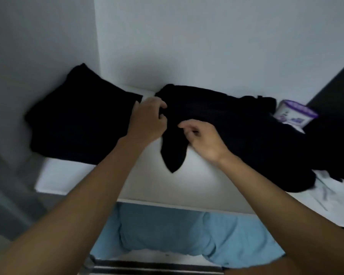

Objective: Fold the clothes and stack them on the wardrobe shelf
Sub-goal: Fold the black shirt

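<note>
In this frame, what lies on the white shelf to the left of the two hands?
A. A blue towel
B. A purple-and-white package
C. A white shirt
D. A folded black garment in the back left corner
D: a folded black garment sits in the shelf's left corner, left of the left hand and right hand.

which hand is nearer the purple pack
Right. The right hand rests on the black garment partway toward the pack; the left hand is farther left.

Purple-and-white packet [295, 115] at right; light-blue bedding [187, 235] below the ledge.
</note>
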The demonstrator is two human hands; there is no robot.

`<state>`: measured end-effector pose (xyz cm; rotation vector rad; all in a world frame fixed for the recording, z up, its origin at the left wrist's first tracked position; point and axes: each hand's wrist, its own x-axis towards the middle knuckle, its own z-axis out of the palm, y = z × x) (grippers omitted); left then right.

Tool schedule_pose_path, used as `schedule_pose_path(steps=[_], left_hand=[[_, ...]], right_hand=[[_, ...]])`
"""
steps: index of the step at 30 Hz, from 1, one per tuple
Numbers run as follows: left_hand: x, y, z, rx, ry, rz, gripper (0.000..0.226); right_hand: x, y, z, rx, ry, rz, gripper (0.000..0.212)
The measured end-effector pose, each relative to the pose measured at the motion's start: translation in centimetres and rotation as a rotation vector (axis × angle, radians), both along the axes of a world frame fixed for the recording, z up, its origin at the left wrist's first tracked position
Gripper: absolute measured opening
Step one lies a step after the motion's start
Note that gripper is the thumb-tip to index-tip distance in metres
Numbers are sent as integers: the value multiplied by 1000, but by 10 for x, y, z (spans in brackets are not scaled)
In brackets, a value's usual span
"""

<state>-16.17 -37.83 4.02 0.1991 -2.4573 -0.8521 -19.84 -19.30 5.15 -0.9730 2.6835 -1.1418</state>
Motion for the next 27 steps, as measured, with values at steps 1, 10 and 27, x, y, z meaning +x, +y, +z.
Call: schedule_pose_path(steps=[1,10,27], left_hand=[[-8,18,1,22,-24,-86,34],[-74,145,5,-118,-286,-280,88],[-95,227,13,-30,-14,144,21]], right_hand=[[-4,28,5,-24,41,-87,28],[-58,219,3,96,-252,-550,60],[-149,256,-28,24,190,-423,68]])
